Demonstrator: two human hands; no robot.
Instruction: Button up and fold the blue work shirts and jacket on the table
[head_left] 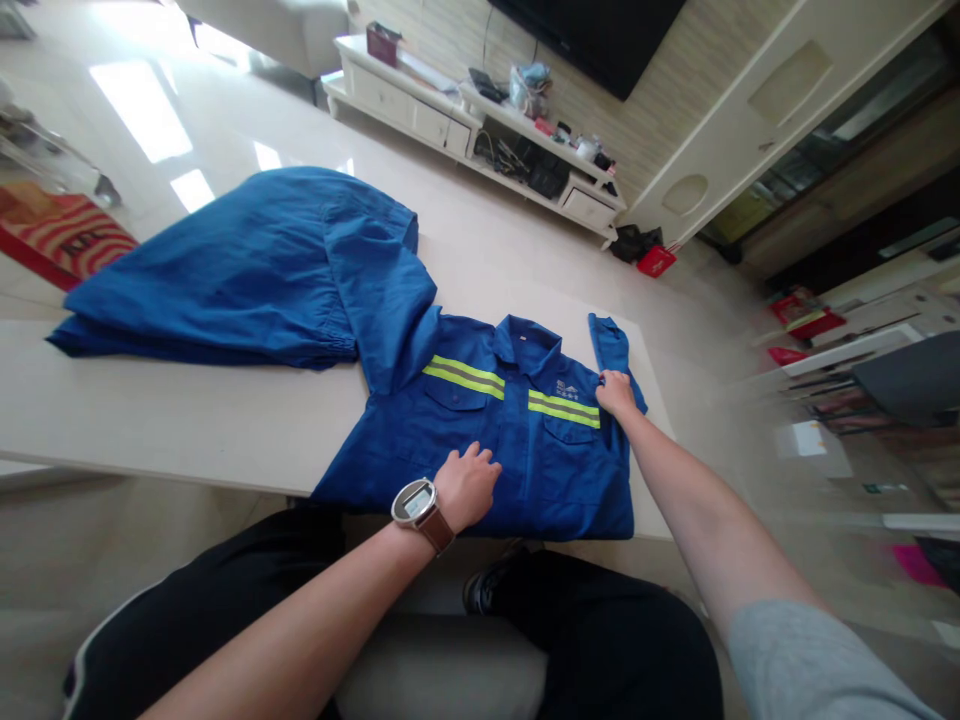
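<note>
A blue work jacket [517, 450] with yellow-green reflective strips lies front up on the pale table [187, 430], its collar pointing away from me. My left hand [466, 487], with a watch at the wrist, rests spread on the lower front of the jacket. At the shoulder seam on the right, my right hand [616, 393] has its fingers closed on the jacket's edge. The sleeve on that side lies folded beyond the hand. Another blue garment [225, 270], with a gathered waist, is heaped on the left part of the table, touching the jacket's other sleeve.
A red striped paper bag [75, 240] stands at the far left. Across the floor is a white TV cabinet [405, 105] with small items on it. Red bags [656, 261] sit on the floor near its end. My legs are under the table's near edge.
</note>
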